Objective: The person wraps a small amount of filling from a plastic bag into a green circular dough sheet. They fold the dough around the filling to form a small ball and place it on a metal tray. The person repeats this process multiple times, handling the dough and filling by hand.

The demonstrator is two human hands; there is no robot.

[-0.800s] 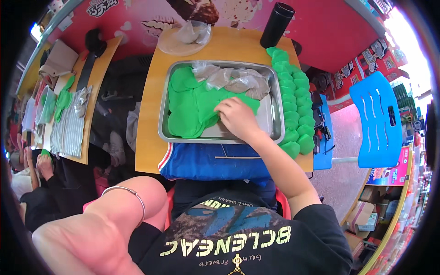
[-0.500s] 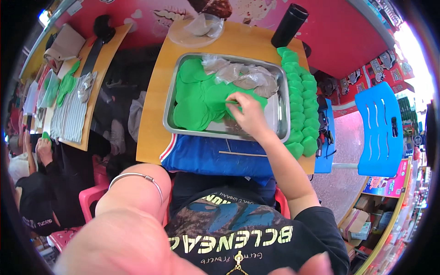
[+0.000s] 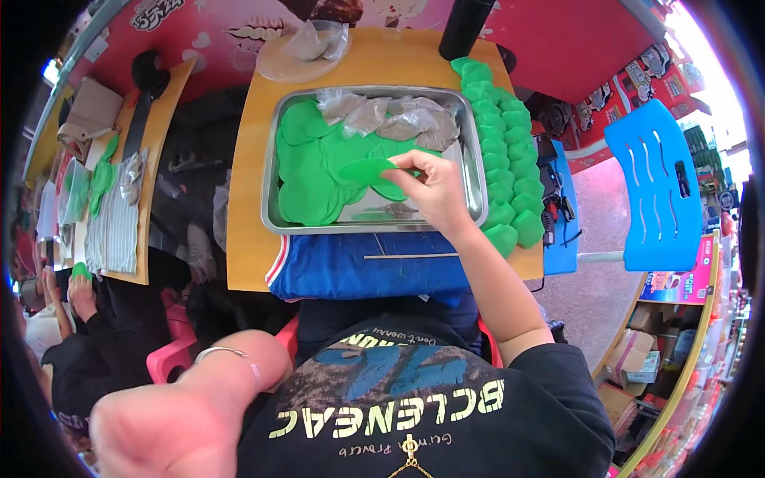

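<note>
My right hand is raised over the metal tray, thumb and fingers pinching the edge of a thin green disc. Below it, many similar green discs lie overlapped in the tray's left and middle. Along the tray's far right side rest clear plastic bags with greyish-brown contents. My left hand is close to the camera at the lower left, blurred, its fingers not showing. It is away from the table, and a metal bangle circles that arm.
Rows of folded green pieces line the table right of the tray. A black cylinder and a round clear lid or plate stand behind. Blue cloth with a thin stick lies in front. At left, another person's hand holds something green.
My right hand has lifted a green disc from the tray. My left hand has drawn toward the lower left, its fingertips gone from the bottom edge. The whole view has shifted slightly.
</note>
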